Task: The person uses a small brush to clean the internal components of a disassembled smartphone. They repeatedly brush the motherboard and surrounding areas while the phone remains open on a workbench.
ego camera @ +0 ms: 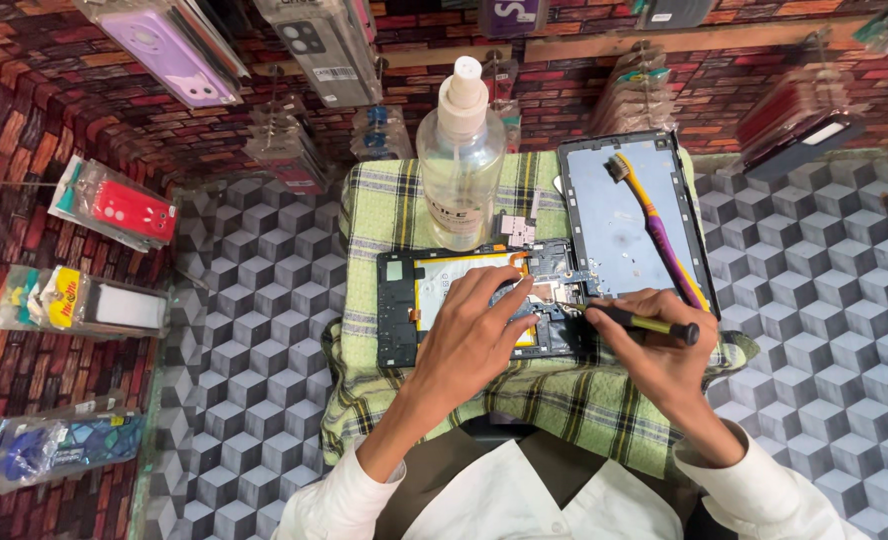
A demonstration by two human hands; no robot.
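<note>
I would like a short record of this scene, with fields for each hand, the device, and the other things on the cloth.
Left hand: left hand rests, fingers spread, on the opened black tablet with its back removed
Right hand: right hand grips a black and yellow screwdriver, tip at the tablet's right edge
Surface: green checked cloth
Behind the tablet: clear plastic spray bottle, upright
To the right: grey tablet back cover, a purple and yellow toothbrush lying on it
Walls: packaged phone cases hanging
</note>
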